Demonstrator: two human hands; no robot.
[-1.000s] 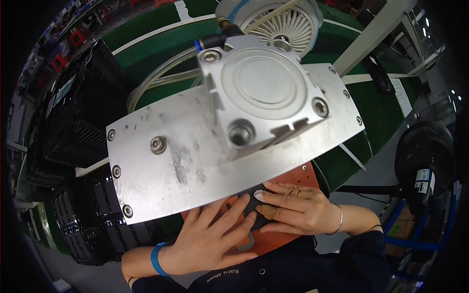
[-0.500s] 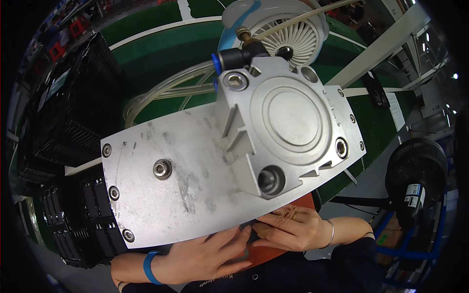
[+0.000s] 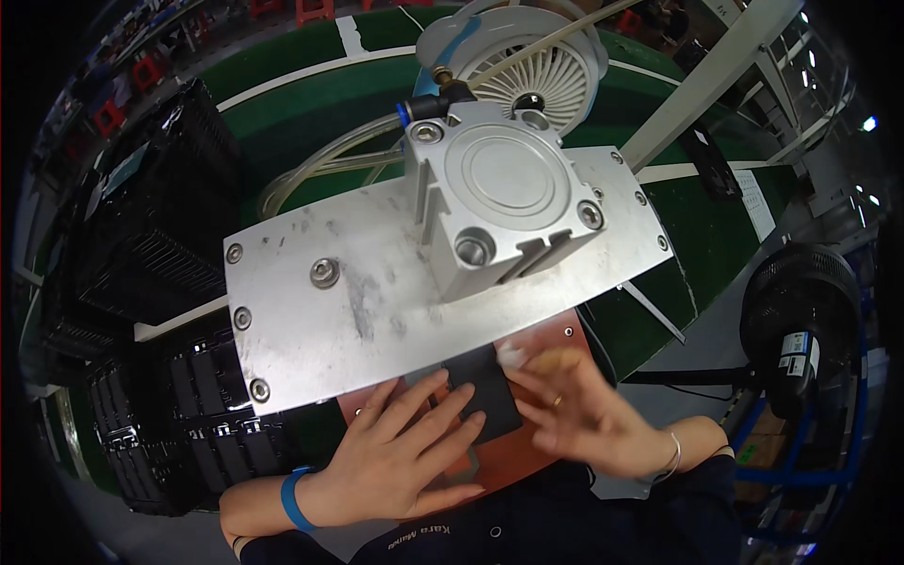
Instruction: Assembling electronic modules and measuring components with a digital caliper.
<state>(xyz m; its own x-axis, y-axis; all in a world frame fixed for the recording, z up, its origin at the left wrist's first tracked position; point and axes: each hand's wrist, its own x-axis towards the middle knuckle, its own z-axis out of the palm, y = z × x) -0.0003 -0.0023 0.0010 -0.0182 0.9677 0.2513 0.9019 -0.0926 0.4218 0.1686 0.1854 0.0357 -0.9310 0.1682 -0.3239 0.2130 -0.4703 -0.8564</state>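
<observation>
My left hand (image 3: pixel 391 457) lies with its fingers spread over a dark flat rectangular piece (image 3: pixel 494 405) on an orange-brown base plate (image 3: pixel 556 330). The fingertips rest on the dark piece's left part. Blurred by motion, my right hand (image 3: pixel 603 419) is above the right side of the base plate. Between its thumb and fingers is a small white piece (image 3: pixel 511 356), too smeared to name. Over the far part of the base plate stands a silver metal press plate (image 3: pixel 386 292) with a square pneumatic cylinder (image 3: pixel 508 179) on top, hiding what lies beneath.
Black trays (image 3: pixel 217 381) with dark parts lie at the left, below a tall stack of black trays (image 3: pixel 155 207). A white fan (image 3: pixel 537 80) stands behind the cylinder, near clear air hoses (image 3: pixel 330 160). At the right is a black round device on an arm (image 3: pixel 800 311).
My right hand has lifted away from the left and now holds a white piece. My left hand's fingers have spread. More of the base plate shows as the view has shifted.
</observation>
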